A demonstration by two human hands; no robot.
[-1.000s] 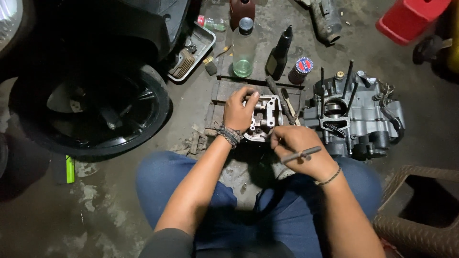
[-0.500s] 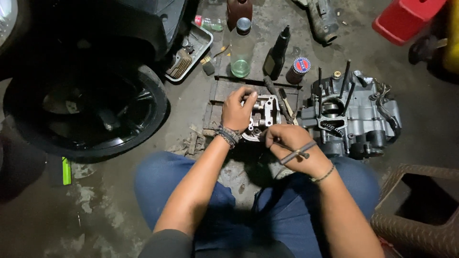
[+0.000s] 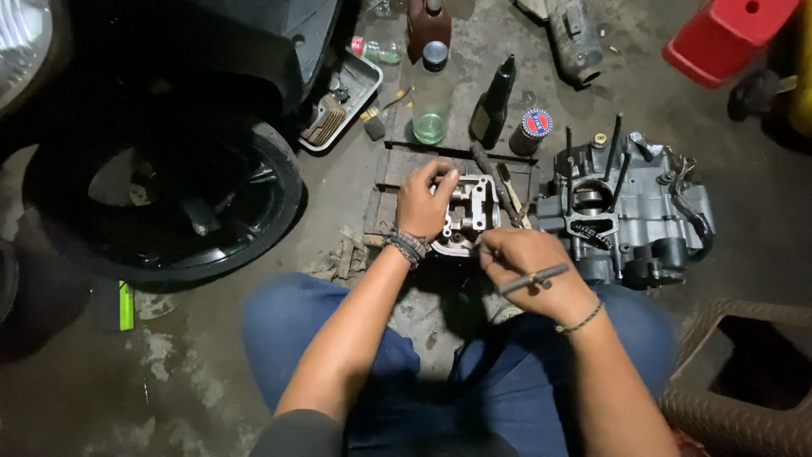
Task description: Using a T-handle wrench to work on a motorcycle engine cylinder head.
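Hands at centre: left hand (image 3: 425, 203) grips the upper left side of a grey metal cylinder head (image 3: 468, 211), fingers curled over its top edge; right hand (image 3: 529, 272) is closed around a slim metal rod tool (image 3: 533, 278) and its fingertips touch the head's lower right edge. Cylinder head rests on a small wooden pallet (image 3: 391, 182) on the concrete floor (image 3: 186, 372), between the person's knees and just left of the engine crankcase (image 3: 630, 216). Largest object: black scooter wheel (image 3: 161, 199), far left. Crankcase stands right of the head, studs upright. Red plastic container (image 3: 727, 38), top right. Woven stool (image 3: 736, 372), bottom right. Metal tray (image 3: 342, 106) beside the wheel. Black bottle (image 3: 493, 106), green glass (image 3: 430, 127) and small round tin (image 3: 534, 125) stand beyond the pallet.
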